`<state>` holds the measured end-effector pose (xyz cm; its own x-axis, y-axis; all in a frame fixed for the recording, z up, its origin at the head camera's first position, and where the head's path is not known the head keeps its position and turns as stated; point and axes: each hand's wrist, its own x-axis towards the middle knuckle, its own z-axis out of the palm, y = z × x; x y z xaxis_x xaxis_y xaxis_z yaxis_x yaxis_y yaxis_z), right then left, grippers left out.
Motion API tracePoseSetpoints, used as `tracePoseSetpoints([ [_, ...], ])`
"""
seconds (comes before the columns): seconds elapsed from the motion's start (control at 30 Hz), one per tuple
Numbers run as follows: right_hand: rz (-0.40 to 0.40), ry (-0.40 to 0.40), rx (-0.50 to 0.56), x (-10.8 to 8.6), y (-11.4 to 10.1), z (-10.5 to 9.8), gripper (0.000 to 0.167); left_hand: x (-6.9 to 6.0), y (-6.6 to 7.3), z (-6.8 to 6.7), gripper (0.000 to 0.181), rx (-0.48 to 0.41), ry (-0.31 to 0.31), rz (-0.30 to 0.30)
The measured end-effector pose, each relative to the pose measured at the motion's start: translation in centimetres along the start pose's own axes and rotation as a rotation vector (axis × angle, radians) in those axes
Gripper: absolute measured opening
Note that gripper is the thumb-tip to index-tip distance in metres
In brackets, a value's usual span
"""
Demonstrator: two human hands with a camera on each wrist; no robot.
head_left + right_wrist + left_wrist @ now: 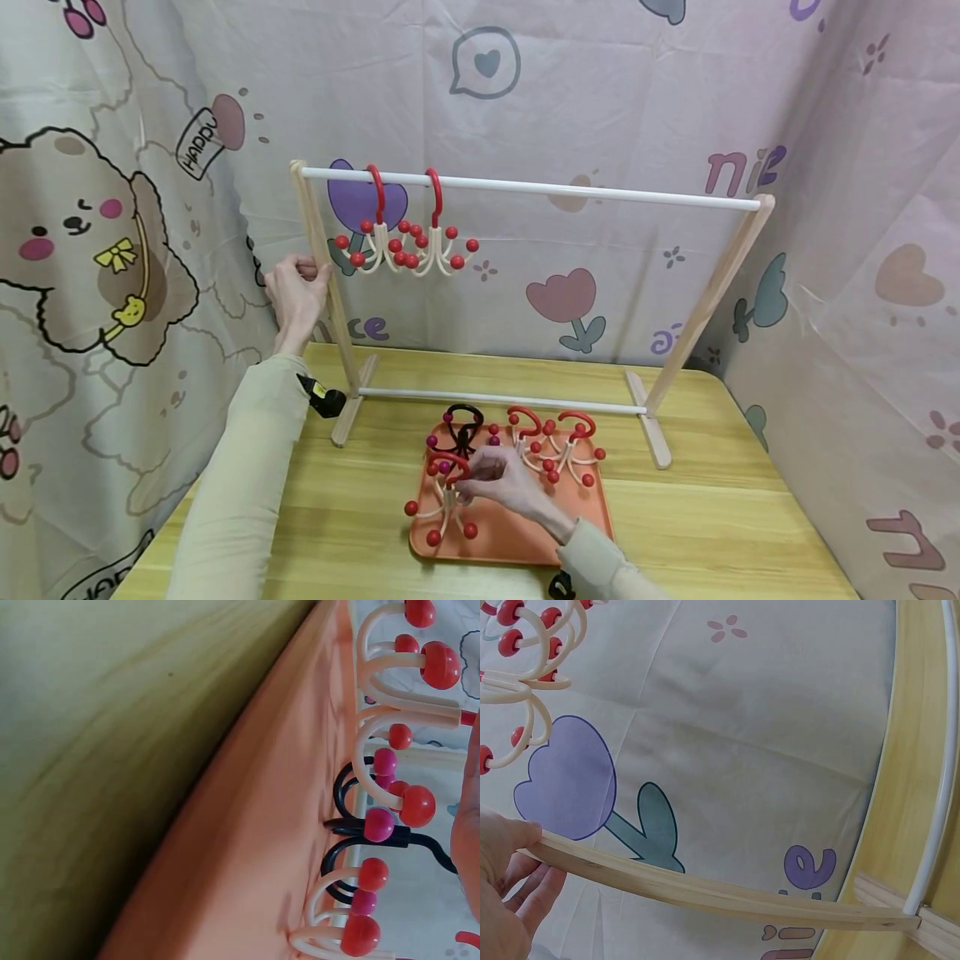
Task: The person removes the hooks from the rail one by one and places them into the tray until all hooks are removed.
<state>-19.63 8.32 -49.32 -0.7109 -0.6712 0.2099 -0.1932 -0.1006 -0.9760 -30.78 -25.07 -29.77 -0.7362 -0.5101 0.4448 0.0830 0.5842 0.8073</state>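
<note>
Two cream hooks with red balls (pixel 381 246) (pixel 435 242) hang side by side near the left end of the white top bar (pixel 562 192). My left hand (pixel 297 292) grips the left wooden post (pixel 333 308), thumb on one side and fingers on the other, also in the left wrist view (pixel 514 885). Over the orange tray (pixel 517 533), my right hand (pixel 502 483) pinches a cream hook with red balls (pixel 448 504) near its red top. Behind it on the tray are a black hook (pixel 462 437) and two more cream hooks (pixel 528 433) (pixel 567 454).
The rack's right post (pixel 708 308) stands on a wooden foot (pixel 648 421) right of the tray. A lower white bar (pixel 502 400) runs behind the tray. Printed curtains (pixel 637 108) surround the wooden table (pixel 712 517) at the back and sides.
</note>
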Motion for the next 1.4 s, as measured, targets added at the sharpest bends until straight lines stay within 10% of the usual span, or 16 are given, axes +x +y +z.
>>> tracePoseSetpoints([
  [0.17,0.105,0.054,-0.081,0.0,0.2,0.1,0.018,0.0,0.0,0.0,0.031,0.004,0.003,0.018],
  [0.4,-0.018,0.001,-0.005,0.0,0.9,-0.2,0.021,0.1,-0.1,0.0,0.031,0.007,0.026,0.028],
  [1.4,-0.032,0.025,-0.049,-0.3,1.9,-0.3,0.021,0.0,-0.1,0.0,0.031,-0.003,-0.001,0.008],
])
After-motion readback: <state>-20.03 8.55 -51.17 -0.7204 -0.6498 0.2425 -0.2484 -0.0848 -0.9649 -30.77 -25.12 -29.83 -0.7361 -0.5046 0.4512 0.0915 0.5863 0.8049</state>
